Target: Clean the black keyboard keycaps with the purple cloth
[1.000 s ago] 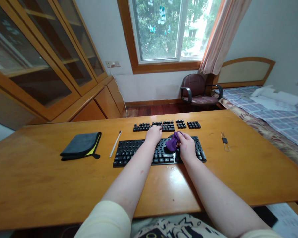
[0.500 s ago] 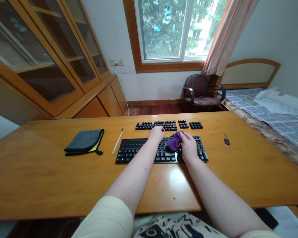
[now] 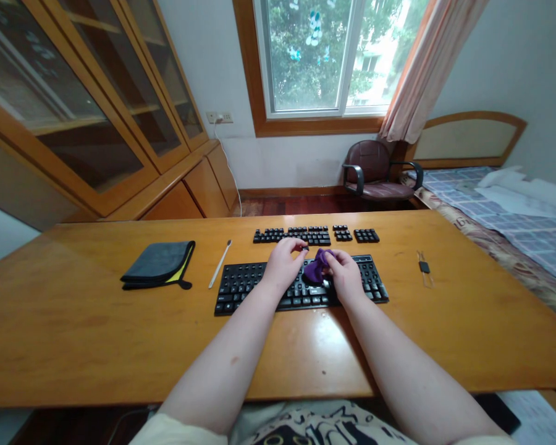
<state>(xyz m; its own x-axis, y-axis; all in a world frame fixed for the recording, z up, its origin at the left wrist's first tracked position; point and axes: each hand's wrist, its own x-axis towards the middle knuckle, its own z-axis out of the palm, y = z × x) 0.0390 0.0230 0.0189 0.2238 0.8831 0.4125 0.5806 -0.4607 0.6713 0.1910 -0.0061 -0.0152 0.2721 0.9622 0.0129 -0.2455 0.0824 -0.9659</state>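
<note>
A black keyboard [image 3: 241, 287] lies across the desk in front of me, with many of its keycaps off. Above its middle, my left hand [image 3: 285, 262] pinches a small black keycap [image 3: 305, 248] between thumb and fingertips. Close beside it, my right hand [image 3: 346, 275] is closed on a bunched purple cloth [image 3: 315, 269], which hangs over the keys. Behind the keyboard, loose black keycaps [image 3: 317, 237] sit in grouped rows, with a smaller block of keycaps [image 3: 366, 235] at their right end.
Left of the keyboard are a thin white brush [image 3: 220, 264] and a folded grey cloth [image 3: 157, 262] with yellow lining. A wire keycap puller [image 3: 424, 267] lies to the right on the wooden desk [image 3: 74, 334]. Beyond stand a chair [image 3: 375, 167] and a bed [image 3: 514, 204].
My left hand has drawn back slightly from the keycap rows, and a keycap now shows in its fingers. My right hand has moved a little left with the purple cloth.
</note>
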